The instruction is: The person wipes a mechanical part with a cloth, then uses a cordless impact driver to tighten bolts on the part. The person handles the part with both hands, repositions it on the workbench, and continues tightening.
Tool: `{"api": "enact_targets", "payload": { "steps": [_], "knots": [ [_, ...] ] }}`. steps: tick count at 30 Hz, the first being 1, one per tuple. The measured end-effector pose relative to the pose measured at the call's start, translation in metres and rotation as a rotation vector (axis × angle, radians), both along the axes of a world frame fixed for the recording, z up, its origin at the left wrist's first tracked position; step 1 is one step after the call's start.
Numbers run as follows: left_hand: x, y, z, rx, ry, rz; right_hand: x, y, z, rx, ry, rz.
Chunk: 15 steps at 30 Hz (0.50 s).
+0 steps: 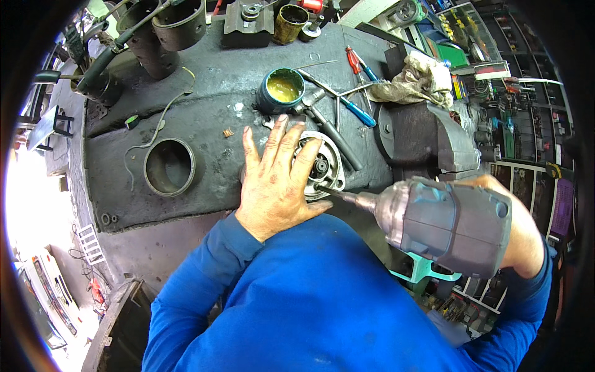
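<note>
My left hand [276,186] lies with its fingers spread over a round silvery metal housing [335,167] at the bench's near edge, pressing on it and covering its left part. A splined shaft end [320,166] shows in the middle of the housing. From the right, my right hand [519,230] holds a grey and black power driver [440,220]; the tool hides most of its fingers. The driver's long thin bit [338,193] points left, and its tip meets the housing's lower rim near my left thumb, at what looks like a screw hole.
Beyond the housing lie a hammer [334,137], a blue-handled screwdriver [358,111] and a tin of yellowish grease [284,88]. A metal ring [169,167] stands on the left. A rag [414,80] and a dark motor-like body [418,136] sit at the right.
</note>
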<state>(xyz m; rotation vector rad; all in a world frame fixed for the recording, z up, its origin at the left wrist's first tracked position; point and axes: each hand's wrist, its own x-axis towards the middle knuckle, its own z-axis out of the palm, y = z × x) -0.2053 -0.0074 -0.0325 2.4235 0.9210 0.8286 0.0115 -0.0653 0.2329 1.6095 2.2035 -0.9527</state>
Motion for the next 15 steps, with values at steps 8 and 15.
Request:
{"api": "enact_targets", "payload": {
  "steps": [8,15],
  "knots": [
    [0.008,0.001,-0.011,-0.052,-0.020,0.023,-0.004,0.040,0.009,-0.157,-0.116,-0.049],
    [0.021,-0.002,-0.016,0.006,0.031,-0.004,0.009,-0.025,0.002,-0.013,-0.122,-0.155]
  ]
}}
